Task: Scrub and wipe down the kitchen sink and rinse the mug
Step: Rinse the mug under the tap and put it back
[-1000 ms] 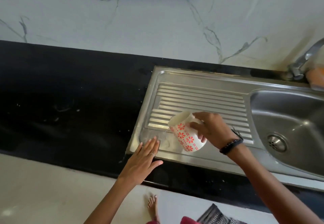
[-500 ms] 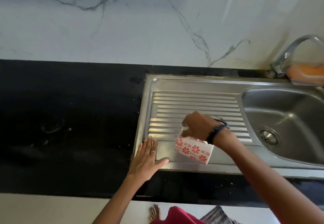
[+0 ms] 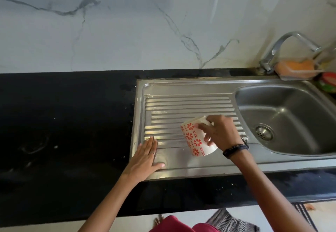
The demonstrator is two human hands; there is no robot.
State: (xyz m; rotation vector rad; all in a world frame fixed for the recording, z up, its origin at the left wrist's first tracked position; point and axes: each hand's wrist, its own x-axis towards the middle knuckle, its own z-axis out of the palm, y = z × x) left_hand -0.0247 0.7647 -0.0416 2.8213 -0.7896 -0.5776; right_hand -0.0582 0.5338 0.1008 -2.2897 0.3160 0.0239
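A person's right hand (image 3: 221, 133) held a white mug (image 3: 198, 138) with red flower prints over the ribbed drainboard (image 3: 181, 108) of a steel sink (image 3: 283, 121), its fingers (image 3: 204, 128) wrapped and pinching around the mug's wall. The mug lay tilted nearly on its side, its long axis running from far-left to near-right, and which end was the mouth could not be told. It sat directly under the right hand, well nearer that hand than the left. The left hand (image 3: 145, 156) rested flat on the drainboard's near-left corner, fingers pressed together and thumb out, holding nothing, apart from the mug. The basin and its drain (image 3: 264, 132) lay to the mug's right, with the tap (image 3: 289, 46) at the far rim, so rinsing would likely mean carrying the mug rightward. A black worktop (image 3: 63, 131) surrounded the sink. The mug looked clean and glossy, with no visible suds
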